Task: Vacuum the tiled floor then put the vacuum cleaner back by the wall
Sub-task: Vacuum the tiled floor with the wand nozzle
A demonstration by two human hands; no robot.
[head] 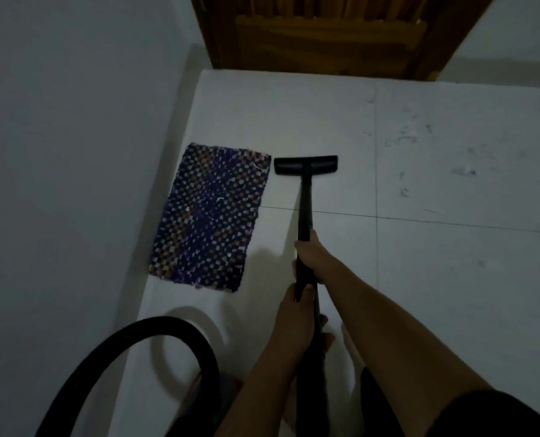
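Both hands were closed round the black vacuum wand: the right hand gripped it higher up toward the head, and the left hand wrapped it just below, nearer the body. From where I stood, the flat black floor nozzle sat on the white tiled floor, just beside the top right corner of the dark blue woven mat, which lay along the pale wall. A thick black hose looped at the lower left; the cleaner's body was mostly out of sight. A brown wooden door stood ahead.

To do this stroke well, I judged the nozzle should stay flat on the tile and run in overlapping passes, working rightward to the dark specks scattered there, without snagging the mat's edge.

Counted: two hands, one wand, one nozzle, one hose, one mat, one door.
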